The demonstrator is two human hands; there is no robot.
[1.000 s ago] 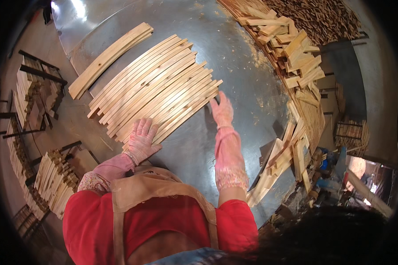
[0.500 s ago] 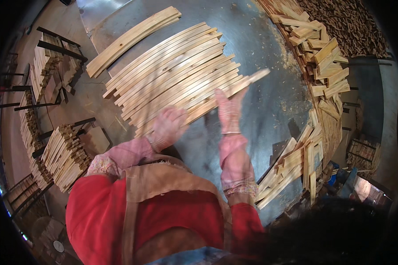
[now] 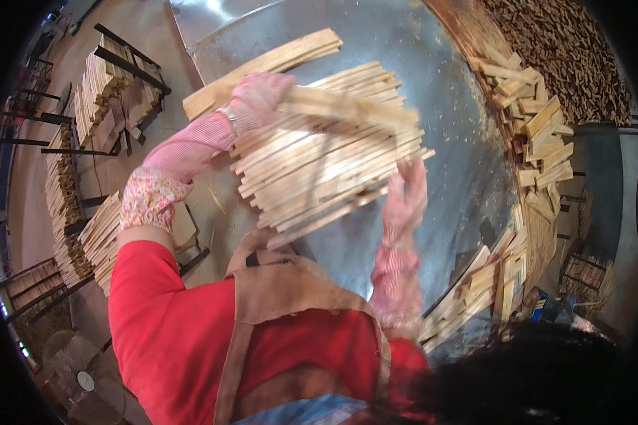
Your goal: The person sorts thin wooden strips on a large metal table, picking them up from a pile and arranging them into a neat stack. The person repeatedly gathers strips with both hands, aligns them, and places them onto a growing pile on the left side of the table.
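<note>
Many pale wooden slats [image 3: 326, 166] lie side by side as one wide bundle in the upper middle of the frame, over the grey metal desk [image 3: 446, 78]; whether the bundle rests on the desk or is lifted off it cannot be told. The left hand [image 3: 259, 95], in a pink glove, sits at the bundle's upper left edge, its grip closed on a single slat [image 3: 347, 106] that crosses the top of the bundle and shows blurred. The right hand [image 3: 407, 195], also in a pink glove, presses against the bundle's lower right end, fingers spread along the slat ends; its grip is wide. A separate stack of longer strips [image 3: 262, 71] lies just above and left of the bundle. A heap of short wood offcuts [image 3: 532, 134] curves along the right rim of the desk, with more boards [image 3: 475, 290] at the lower right. Racks of stacked slats [image 3: 106, 92] stand on the floor at the upper left.
</note>
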